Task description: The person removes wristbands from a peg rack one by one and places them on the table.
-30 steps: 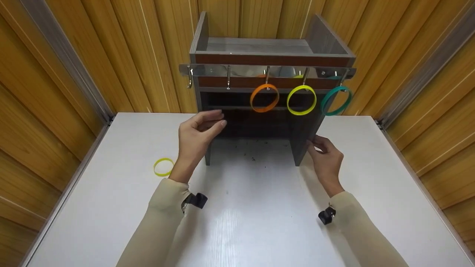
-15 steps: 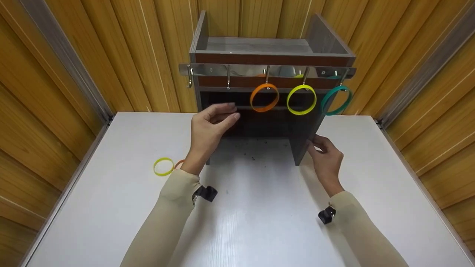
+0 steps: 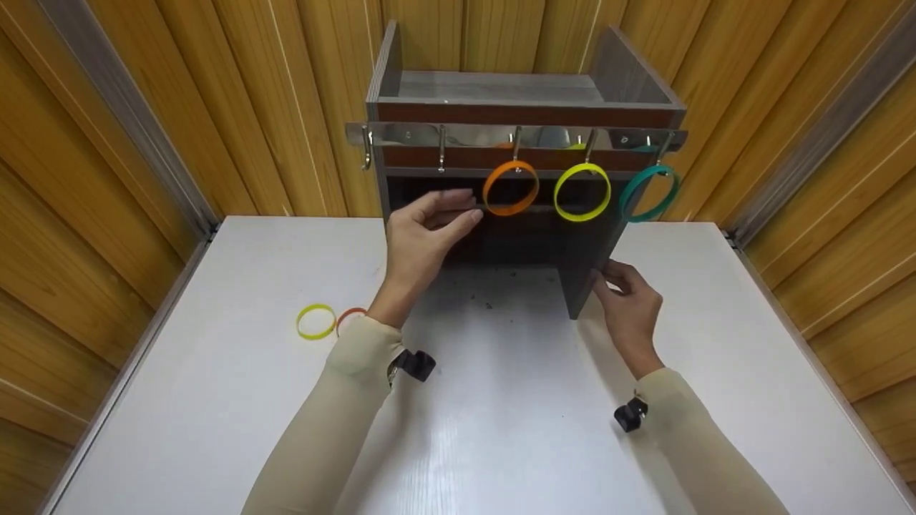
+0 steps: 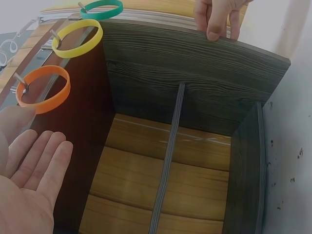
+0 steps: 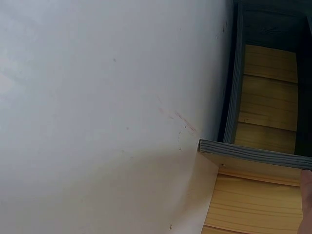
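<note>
Beside the orange ring [image 3: 509,212], left hand [image 3: 421,242] nearly straight-fingered, empty; right of it, right hand [image 3: 630,297] pinching the side panel [image 3: 584,250].

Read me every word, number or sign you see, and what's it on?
There are none: no writing shows on the hanging rings, hook rail, stand or white table. Any print on the black wrist devices would be too small to read.

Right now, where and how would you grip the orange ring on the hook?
Probably pinch the orange ring at its lower rim, coming from the left: its top hangs on the hook, its bottom is free, the left hand is on that side, and a yellow ring hangs to its right.
</note>
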Action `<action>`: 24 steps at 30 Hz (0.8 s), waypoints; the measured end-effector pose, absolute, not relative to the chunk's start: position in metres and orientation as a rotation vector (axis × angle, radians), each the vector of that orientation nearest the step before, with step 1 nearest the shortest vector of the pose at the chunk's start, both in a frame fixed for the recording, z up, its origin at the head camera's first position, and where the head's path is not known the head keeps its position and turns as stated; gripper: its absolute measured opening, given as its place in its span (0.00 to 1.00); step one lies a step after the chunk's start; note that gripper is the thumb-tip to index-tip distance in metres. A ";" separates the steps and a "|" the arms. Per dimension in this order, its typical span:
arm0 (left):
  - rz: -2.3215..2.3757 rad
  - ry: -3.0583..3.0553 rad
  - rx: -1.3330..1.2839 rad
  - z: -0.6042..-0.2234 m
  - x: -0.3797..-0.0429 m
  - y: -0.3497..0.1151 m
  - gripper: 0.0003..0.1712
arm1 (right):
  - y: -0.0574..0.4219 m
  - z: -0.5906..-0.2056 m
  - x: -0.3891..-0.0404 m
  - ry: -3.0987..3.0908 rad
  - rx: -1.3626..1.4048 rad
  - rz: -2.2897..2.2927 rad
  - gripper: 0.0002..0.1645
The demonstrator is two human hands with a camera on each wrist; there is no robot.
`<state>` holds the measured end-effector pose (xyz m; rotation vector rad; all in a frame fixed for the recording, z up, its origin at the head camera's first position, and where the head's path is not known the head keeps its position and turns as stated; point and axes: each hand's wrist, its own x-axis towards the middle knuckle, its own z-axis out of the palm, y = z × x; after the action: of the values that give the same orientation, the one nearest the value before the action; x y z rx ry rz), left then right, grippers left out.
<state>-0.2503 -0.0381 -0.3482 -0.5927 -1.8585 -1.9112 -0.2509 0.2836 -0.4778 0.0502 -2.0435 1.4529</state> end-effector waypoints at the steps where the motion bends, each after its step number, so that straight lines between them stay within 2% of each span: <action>1: -1.909 -1.864 -0.592 -0.348 -0.250 -0.037 0.16 | 0.284 -0.478 -0.251 -2.044 0.056 1.452 0.12; 24: -1.900 -1.799 -0.587 -0.335 -0.251 -0.020 0.12 | 0.285 -0.479 -0.252 -2.044 0.080 1.410 0.12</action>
<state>-0.2513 -0.0205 -0.3351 -0.5866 -1.7991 -1.9001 -0.2520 0.2846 -0.4793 0.0803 -2.0440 1.4100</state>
